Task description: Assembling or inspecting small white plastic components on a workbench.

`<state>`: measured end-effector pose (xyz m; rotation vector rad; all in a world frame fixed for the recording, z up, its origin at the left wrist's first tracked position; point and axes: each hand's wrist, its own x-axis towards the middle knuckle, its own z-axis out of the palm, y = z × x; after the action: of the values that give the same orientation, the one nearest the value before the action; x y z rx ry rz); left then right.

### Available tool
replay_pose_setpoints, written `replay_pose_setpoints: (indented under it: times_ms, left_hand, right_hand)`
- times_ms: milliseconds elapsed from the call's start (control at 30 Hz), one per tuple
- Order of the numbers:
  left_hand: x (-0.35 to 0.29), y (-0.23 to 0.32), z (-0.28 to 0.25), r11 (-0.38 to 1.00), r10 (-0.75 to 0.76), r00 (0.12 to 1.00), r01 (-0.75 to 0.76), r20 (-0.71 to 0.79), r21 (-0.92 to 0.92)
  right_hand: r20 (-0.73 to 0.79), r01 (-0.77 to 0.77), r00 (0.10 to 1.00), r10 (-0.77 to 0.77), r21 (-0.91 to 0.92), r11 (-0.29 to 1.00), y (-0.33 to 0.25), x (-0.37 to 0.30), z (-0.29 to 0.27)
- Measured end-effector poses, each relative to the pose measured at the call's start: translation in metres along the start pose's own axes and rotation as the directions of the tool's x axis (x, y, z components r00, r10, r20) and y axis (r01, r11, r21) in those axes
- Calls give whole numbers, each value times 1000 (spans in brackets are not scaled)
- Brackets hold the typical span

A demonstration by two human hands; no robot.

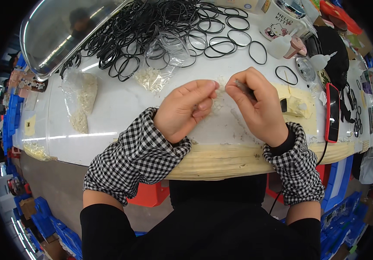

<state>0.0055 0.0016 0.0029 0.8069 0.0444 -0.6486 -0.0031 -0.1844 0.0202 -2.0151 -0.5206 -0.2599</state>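
Note:
Above the near part of the white table (147,125), my left hand (184,110) is closed in a pinch, with thumb and forefinger pressed together. What it holds, if anything, is too small to make out. A short gap to its right, my right hand (258,104) is closed too, its thumb against the bent forefinger. Something narrow and greyish shows in its curled fingers, but its kind is unclear. Small pale bits (214,106) lie scattered on the table behind and between the hands. Beyond them is a small clear bag of off-white pieces (151,80).
A big heap of black rubber rings (130,30) covers the back, beside a shiny metal tray (65,34). Another clear bag of pale pieces (82,97) lies left. On the right are a yellow taped block (298,107), a red-edged device (332,112) and a white mug (277,21).

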Motion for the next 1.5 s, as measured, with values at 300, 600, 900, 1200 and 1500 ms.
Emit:
replay_pose_setpoints:
  times_ms: [300,600,900,1200,1500]
  left_hand:
    - [-3,-6,2,994,-98,992,101,86,-38]
    - [-2,-5,-4,1000,-22,993,20,115,17]
    - [-2,-8,3,1000,-13,999,13,33,13]
    - [-3,-6,4,997,17,984,-4,178,-71]
    - [-4,-9,0,990,31,963,8,266,-142]
  right_hand:
    - [2,-83,996,84,208,975,-2,-3,4]
    - [0,-75,997,76,172,982,-4,-2,0]
    - [-25,-104,994,109,153,983,-8,-3,4]
    - [0,59,998,-60,-119,991,-9,-3,1]
    - [-6,108,993,-114,-297,949,-11,-6,5]
